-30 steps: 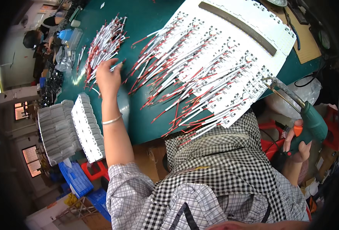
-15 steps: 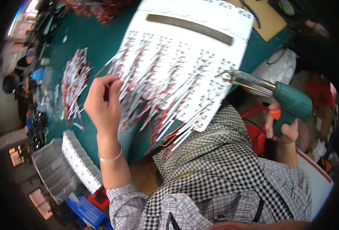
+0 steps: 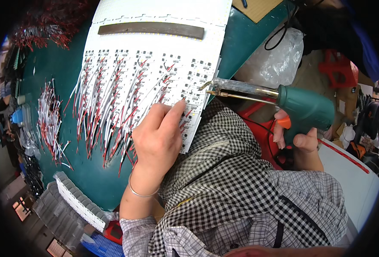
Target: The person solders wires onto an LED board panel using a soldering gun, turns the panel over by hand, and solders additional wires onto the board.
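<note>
A white circuit board panel (image 3: pixel 151 45) lies on the green table, its rows of pads carrying columns of red and white wires (image 3: pixel 96 103). My left hand (image 3: pixel 157 135) rests over the panel's right part with thumb and forefinger pinched at the pads; whatever is between the fingertips is too small or hidden to name. My right hand (image 3: pixel 305 141) grips a green soldering gun (image 3: pixel 307 107), fingers by its orange trigger. The gun's bent tip is over the panel's right-hand pads, just up and right of my left fingertips.
A dark flat bar (image 3: pixel 151 30) lies across the panel. Left on the table is a pile of loose red and white wires (image 3: pixel 50 122), with a bigger wire heap (image 3: pixel 48 23) behind. Stacked white strips (image 3: pixel 80 203) stand near left. A clear plastic bag (image 3: pixel 279 58) and red stool (image 3: pixel 337 68) are at right.
My left hand has moved from the wires at the panel's left to its right-hand pads, near the soldering gun's tip. The whole view has shifted, so the panel appears farther left.
</note>
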Available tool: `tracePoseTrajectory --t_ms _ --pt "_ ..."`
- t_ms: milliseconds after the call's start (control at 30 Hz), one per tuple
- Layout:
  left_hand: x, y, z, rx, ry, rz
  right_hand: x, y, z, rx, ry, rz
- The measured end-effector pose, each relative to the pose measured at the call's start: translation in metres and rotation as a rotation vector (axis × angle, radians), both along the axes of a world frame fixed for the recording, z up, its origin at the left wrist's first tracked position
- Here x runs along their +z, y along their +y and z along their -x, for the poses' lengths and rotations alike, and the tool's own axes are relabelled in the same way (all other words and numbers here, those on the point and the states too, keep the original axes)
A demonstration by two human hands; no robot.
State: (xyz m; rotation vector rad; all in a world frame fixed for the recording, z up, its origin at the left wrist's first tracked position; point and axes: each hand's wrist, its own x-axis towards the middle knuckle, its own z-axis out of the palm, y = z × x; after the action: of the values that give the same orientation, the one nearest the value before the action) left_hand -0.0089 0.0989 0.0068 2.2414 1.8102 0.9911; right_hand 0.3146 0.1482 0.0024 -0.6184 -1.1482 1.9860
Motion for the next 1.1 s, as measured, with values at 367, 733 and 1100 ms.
tracePoseTrajectory --t_ms 367,733,1100 --pt "-0.005 -0.006 -0.010 0.094 -0.053 -0.002 0.002 0.000 0.015 0.104 -0.103 0.021" --pt "-0.011 -0.005 -0.009 0.064 -0.162 -0.045 -0.011 0.001 0.025 0.082 -0.141 -0.147" --pt "-0.007 -0.004 -0.011 0.100 -0.149 -0.011 -0.014 0.007 0.025 0.094 -0.116 -0.349"
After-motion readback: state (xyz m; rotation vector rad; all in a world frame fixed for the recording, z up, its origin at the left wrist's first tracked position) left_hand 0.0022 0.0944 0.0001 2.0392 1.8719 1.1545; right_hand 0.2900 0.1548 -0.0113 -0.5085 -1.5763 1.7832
